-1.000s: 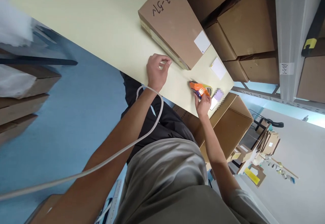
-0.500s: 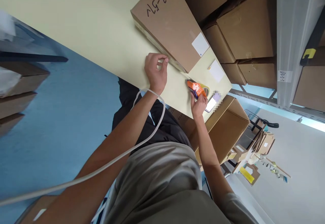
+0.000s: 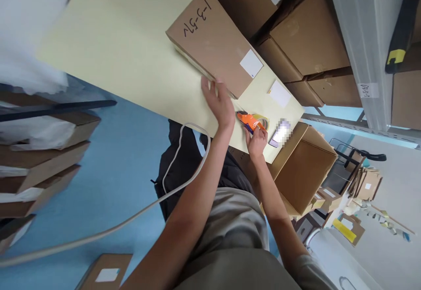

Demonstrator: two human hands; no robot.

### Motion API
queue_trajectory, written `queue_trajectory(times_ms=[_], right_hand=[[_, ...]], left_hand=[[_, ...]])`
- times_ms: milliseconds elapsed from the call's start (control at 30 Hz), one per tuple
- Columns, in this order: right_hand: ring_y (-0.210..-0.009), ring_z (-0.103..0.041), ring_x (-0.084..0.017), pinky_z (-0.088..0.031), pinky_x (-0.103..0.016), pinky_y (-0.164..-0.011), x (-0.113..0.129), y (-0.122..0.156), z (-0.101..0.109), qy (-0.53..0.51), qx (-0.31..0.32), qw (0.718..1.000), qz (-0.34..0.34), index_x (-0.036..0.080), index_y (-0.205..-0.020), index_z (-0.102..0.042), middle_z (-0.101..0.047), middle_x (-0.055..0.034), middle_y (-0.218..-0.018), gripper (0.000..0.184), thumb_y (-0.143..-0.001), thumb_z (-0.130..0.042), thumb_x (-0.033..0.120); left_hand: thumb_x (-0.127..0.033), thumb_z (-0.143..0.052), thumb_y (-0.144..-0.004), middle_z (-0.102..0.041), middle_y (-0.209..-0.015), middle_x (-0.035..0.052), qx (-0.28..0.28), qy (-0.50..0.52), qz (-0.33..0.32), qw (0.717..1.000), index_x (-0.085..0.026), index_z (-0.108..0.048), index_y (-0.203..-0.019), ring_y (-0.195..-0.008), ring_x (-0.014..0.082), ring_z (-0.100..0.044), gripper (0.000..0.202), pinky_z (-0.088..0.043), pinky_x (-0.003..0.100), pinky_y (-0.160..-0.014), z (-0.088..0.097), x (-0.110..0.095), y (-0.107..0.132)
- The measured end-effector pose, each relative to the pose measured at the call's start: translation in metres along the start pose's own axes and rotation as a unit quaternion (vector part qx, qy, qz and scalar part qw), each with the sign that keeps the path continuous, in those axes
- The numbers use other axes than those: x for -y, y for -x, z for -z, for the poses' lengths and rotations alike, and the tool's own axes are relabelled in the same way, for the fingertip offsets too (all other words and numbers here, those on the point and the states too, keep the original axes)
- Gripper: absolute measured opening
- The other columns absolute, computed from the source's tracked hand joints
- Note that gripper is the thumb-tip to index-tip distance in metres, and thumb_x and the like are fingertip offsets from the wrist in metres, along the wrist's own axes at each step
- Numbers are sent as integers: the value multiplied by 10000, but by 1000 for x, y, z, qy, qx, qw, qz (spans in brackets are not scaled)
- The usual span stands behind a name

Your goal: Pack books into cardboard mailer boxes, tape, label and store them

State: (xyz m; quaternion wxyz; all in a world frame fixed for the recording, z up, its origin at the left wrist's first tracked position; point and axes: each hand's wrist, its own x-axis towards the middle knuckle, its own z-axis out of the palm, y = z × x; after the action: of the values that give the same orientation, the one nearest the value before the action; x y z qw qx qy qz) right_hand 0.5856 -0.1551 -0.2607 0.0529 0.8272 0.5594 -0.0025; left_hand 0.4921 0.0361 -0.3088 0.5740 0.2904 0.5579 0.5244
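"Orange dispenser: how is it held?"

"By the end away from the box. The right hand has its grip closed on it, probably to leave the dark tip free towards the box's corner. Yellow tape shows beside it; whether mounted, I can't tell."

"And the left hand?"

"Fingers spread, grip holding nothing, by the box's long side, perhaps to steady it. Contact is hard to judge."

"How does the box lie?"

"Flat on the tabletop, writing and white label upward, presumably to be read."

"Farther out?"

"Phone and paper lie near the tabletop's end, likely for easy reach. Just past it stands an open carton; more boxes fill the shelf alongside."
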Motion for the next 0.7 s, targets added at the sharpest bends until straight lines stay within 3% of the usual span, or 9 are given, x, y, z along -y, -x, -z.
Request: queue_trajectory(times_ms=[67, 133, 200, 300, 400, 533, 700], right_hand=[[-916, -802, -296, -587, -497, -1126, 2, 2, 2, -3, -5, 1000, 3, 138, -1120, -733, -818, -182, -919, 460, -1197, -539, 548], [-881, -794, -288, -587, -496, -1122, 7, 4, 5, -10, -10, 1000, 8, 154, -1101, -726, -808, -156, -879, 454, -1204, -520, 545], [-870, -791, -289, -584, -496, -1122, 16, 5, 7, -24, -7, 1000, 19, 166, -1102, -723, -800, -139, -857, 455, -1204, -512, 556], [-892, -792, -292, -572, -490, -1136, 32, 5, 11, -56, 24, 997, 43, 174, -1085, -717, -805, -142, -873, 479, -1195, -510, 591], [-901, -792, -292, -554, -487, -1158, 44, 4, 15, -94, 64, 992, 54, 176, -1064, -710, -803, -136, -865, 485, -1190, -513, 601], [-884, -786, -290, -535, -496, -1171, 45, 2, 17, -122, 90, 987, 53, 151, -1121, -718, -802, -126, -851, 458, -1191, -538, 566], [-947, -799, -290, -515, -484, -1201, 38, 4, 18, -157, 112, 980, 48, 149, -1186, -692, -838, -142, -939, 430, -1197, -540, 551]], left_hand=[[-811, -652, -1050, -210, -1937, 125, 0, -23, -17, 1000, -338, -125, -1857, -1818, 364, -183, 1074, -289, 536, -1474, -14, -1, 3], [-816, -739, -990, -173, -1945, 146, 31, -41, -46, 998, -307, -79, -1868, -1828, 358, -121, 1211, -211, 529, -1490, -15, -3, -3], [-825, -789, -941, -216, -1936, 150, 107, -51, -69, 991, -292, -126, -1868, -1828, 354, -126, 1258, -177, 514, -1491, 1, -10, -17], [-836, -861, -860, -407, -1866, 142, 245, -74, -77, 964, -313, -291, -1834, -1792, 354, -284, 1244, -219, 498, -1480, 37, -31, -43], [-857, -861, -839, -514, -1803, 130, 320, -118, -70, 937, -336, -403, -1782, -1749, 345, -391, 1171, -260, 518, -1464, 62, -52, -59], [-860, -831, -867, -500, -1813, 122, 345, -175, -57, 921, -355, -424, -1768, -1739, 327, -411, 1110, -259, 524, -1462, 69, -60, -61], [-864, -792, -898, -476, -1831, 100, 330, -218, -42, 917, -396, -375, -1791, -1734, 301, -419, 1091, -256, 516, -1467, 67, -60, -50]])
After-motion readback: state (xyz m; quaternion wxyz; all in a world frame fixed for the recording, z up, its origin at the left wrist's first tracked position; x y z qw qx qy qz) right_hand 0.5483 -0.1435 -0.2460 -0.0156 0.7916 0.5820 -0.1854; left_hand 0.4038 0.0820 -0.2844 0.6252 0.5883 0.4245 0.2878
